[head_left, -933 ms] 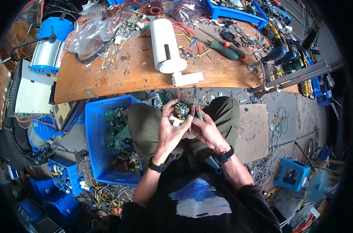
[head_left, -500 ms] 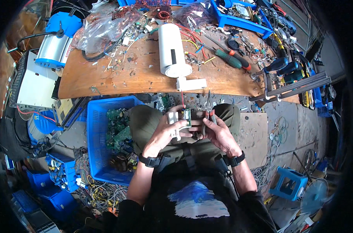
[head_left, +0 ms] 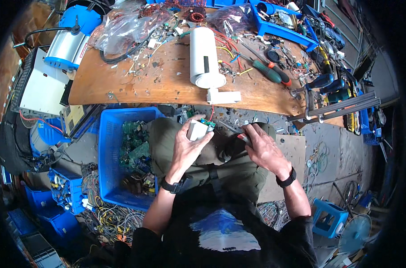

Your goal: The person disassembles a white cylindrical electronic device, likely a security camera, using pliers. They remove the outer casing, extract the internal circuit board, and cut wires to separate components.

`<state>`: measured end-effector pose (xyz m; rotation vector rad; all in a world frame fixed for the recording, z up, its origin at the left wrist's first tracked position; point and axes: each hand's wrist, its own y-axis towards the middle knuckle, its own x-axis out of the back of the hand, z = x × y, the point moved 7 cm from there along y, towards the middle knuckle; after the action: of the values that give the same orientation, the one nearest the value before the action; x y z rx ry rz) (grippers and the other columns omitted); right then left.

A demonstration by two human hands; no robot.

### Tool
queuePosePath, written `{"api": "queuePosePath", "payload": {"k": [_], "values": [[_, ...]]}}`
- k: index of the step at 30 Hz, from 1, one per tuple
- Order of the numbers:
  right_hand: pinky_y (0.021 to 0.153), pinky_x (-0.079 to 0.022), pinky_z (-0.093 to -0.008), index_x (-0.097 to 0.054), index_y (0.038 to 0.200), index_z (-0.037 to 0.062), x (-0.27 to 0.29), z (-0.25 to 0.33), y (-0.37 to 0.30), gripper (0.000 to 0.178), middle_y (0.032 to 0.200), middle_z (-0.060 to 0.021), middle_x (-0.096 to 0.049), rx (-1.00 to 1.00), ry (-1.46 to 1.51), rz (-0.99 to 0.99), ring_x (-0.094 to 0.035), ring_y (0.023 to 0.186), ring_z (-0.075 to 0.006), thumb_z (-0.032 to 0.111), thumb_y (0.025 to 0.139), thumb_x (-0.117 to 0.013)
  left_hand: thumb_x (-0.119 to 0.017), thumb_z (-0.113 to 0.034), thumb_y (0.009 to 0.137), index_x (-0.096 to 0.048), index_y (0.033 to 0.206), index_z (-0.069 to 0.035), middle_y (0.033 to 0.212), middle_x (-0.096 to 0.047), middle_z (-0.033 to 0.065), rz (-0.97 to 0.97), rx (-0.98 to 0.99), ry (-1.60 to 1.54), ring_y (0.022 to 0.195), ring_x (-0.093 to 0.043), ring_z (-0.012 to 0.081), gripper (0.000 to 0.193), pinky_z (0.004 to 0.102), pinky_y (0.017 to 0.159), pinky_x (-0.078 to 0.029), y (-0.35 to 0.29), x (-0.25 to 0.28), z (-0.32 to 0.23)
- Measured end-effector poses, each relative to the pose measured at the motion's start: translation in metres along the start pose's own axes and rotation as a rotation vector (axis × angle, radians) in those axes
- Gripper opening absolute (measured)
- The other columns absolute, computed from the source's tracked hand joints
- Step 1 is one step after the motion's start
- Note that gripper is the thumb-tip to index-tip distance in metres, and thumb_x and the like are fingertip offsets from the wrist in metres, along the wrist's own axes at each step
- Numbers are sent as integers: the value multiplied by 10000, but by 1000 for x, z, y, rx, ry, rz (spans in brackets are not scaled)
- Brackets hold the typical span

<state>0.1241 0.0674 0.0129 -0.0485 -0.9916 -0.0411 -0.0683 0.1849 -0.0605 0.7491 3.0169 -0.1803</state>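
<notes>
My left hand (head_left: 185, 147) is closed around a small white plastic housing (head_left: 197, 131) above my lap. A green circuit board (head_left: 207, 123) pokes out at the housing's upper right side. From there a red wire (head_left: 212, 110) runs up to the white bracket (head_left: 225, 97) of a white cylindrical lamp body (head_left: 203, 56) lying on the table's near edge. Over my right thigh, my right hand (head_left: 266, 152) grips pliers (head_left: 232, 128), partly hidden by the fingers. Their jaws point up and left toward the board without touching it.
The wooden table (head_left: 136, 89) carries scraps, wires and screwdrivers (head_left: 268, 71). A blue crate (head_left: 105, 156) of circuit boards stands left of my legs. A metal clamp (head_left: 337, 107) juts from the table's right end. A blue stool (head_left: 330, 218) stands at lower right.
My left hand has turned the white housing, so its plain side now faces up. My right hand has moved right and rolled over, swinging the pliers from upright to slanting left.
</notes>
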Motion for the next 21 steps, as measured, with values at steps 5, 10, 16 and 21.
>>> {"api": "queuePosePath", "payload": {"k": [5,10,16,21], "values": [[874,-453,-484,-529,1196,34,7,12,13,346,1036,-208,-513,128,-237,-48,-547,980,-405,60,865,-627,-812,-5,814,-662,1272,-82,1027,-684,-20,-34,-93,164,919,-616,63,488,237,815,-519,-3,3,-30],[824,-445,-476,-547,1149,50,6,22,22,287,990,-192,-510,165,-282,-141,-549,932,-378,123,891,-648,-809,-11,821,-659,1280,-77,1038,-688,-13,-32,-83,230,921,-618,64,488,238,814,-524,-4,5,-32],[789,-460,-463,-563,1109,67,6,27,28,241,936,-158,-519,161,-296,-165,-566,897,-351,165,910,-656,-823,-60,820,-663,1272,-69,1019,-715,22,-29,-100,262,903,-647,87,479,260,803,-542,-3,5,-32],[776,-477,-461,-571,1093,82,5,20,30,236,932,-152,-536,170,-321,-168,-585,898,-350,137,881,-659,-841,-141,821,-678,1238,-45,992,-755,77,-38,-68,178,886,-690,117,458,298,790,-562,-3,7,-24]]}}
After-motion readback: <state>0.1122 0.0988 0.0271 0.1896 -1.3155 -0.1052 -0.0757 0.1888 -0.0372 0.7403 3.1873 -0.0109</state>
